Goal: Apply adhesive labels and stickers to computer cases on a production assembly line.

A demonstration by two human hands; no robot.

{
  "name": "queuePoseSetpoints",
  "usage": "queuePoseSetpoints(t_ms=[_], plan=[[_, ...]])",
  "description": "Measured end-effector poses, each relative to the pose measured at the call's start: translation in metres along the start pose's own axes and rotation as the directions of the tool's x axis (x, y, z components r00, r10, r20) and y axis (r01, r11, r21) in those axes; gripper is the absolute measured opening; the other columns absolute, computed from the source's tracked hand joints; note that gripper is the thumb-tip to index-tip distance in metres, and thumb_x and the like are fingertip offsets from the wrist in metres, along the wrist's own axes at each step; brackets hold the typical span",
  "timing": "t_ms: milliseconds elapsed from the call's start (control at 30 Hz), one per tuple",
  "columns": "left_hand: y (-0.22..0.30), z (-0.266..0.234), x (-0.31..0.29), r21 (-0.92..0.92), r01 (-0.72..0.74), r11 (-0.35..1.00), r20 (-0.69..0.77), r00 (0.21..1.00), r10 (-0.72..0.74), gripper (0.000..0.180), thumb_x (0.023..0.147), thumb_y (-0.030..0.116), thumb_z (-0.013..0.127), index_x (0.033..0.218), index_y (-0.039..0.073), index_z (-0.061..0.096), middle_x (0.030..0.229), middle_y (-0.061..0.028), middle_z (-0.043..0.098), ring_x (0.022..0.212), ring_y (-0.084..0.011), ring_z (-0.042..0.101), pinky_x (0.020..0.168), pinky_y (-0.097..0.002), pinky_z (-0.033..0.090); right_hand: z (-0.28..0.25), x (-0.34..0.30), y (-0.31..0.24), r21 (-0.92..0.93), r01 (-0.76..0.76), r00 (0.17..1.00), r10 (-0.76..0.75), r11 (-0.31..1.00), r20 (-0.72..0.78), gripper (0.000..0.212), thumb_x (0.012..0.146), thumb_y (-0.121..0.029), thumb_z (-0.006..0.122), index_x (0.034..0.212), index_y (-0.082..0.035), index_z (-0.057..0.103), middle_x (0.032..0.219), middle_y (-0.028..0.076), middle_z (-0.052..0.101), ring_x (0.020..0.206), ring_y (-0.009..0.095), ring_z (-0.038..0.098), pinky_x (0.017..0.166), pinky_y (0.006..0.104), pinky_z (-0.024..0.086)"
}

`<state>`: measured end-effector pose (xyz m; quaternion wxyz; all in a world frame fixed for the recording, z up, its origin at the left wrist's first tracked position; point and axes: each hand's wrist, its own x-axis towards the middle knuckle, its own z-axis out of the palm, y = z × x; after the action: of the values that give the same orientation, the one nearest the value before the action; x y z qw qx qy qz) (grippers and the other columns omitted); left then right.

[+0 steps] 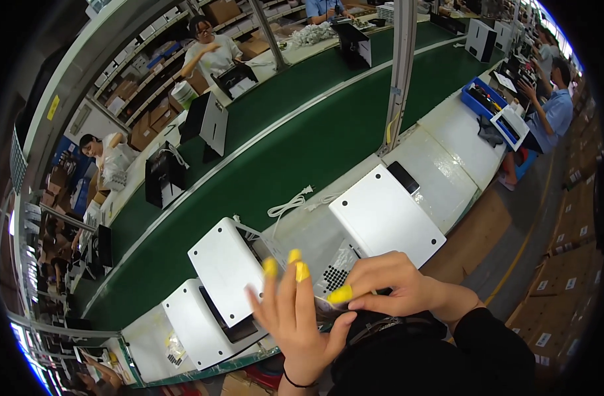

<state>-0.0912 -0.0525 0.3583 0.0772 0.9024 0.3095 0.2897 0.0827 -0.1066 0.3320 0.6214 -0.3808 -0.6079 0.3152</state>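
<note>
My left hand (302, 330) is raised over the table's near edge with its fingers spread, yellow covers on several fingertips; it holds nothing that I can see. Close beside it, my right hand (398, 284) is closed, thumb and fingers pinched together, a yellow cover on one fingertip. What lies in that pinch is too small to make out. Just beyond the right fingertips is a clear sheet of small black round pads (335, 278). A white panel-like housing (388, 216) with black round feet at its corners lies behind my right hand. Another white housing (226, 267) sits left of my left hand.
A third white housing (195, 327) lies at the far left, near a small bag (174, 348). Behind runs a green conveyor belt (269, 175) carrying black-and-white units. A white power cord (290, 203) and a metal post (398, 86) stand between. Co-workers sit beyond the belt and right.
</note>
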Motion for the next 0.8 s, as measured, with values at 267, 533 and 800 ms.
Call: queuePoseSetpoints(t_ms=[267,533,800], plan=[[-0.007,0.026,-0.003,-0.469,0.082,0.880,0.165,0.986,-0.004,0.048,0.081,0.013,0.070,0.121,-0.006,0.051,0.107,-0.0188,0.064,0.080,-0.0311,0.065,0.069,-0.0349,0.052,0.005,-0.010,0.020,-0.357,0.096,0.949,-0.194,0.929,-0.250,0.053,0.072,0.001,0.077,0.111,-0.007,0.041,0.090,0.009,0.053,0.089,0.022,0.052,0.077,0.0323,0.043],[0.005,0.043,0.006,-0.043,-0.115,0.992,-0.003,0.993,0.115,0.040,0.081,0.007,0.061,0.118,-0.007,0.054,0.095,-0.0160,0.064,0.086,-0.0275,0.066,0.065,-0.0306,0.054,0.005,-0.007,0.016,-0.416,0.186,0.928,-0.298,0.890,-0.224,0.043,0.071,-0.002,0.076,0.104,-0.001,0.049,0.075,0.007,0.060,0.064,0.018,0.053,0.060,0.0296,0.042],[0.014,0.042,0.018,-0.015,-0.165,0.986,-0.066,0.984,0.164,0.034,0.075,0.000,0.063,0.108,-0.008,0.057,0.094,-0.0169,0.065,0.079,-0.0318,0.065,0.064,-0.0339,0.053,-0.012,-0.003,0.017,-0.271,0.235,0.956,-0.273,0.933,-0.109,0.019,0.074,0.004,0.070,0.089,0.000,0.059,0.080,0.009,0.061,0.069,0.024,0.055,0.064,0.0325,0.045]])
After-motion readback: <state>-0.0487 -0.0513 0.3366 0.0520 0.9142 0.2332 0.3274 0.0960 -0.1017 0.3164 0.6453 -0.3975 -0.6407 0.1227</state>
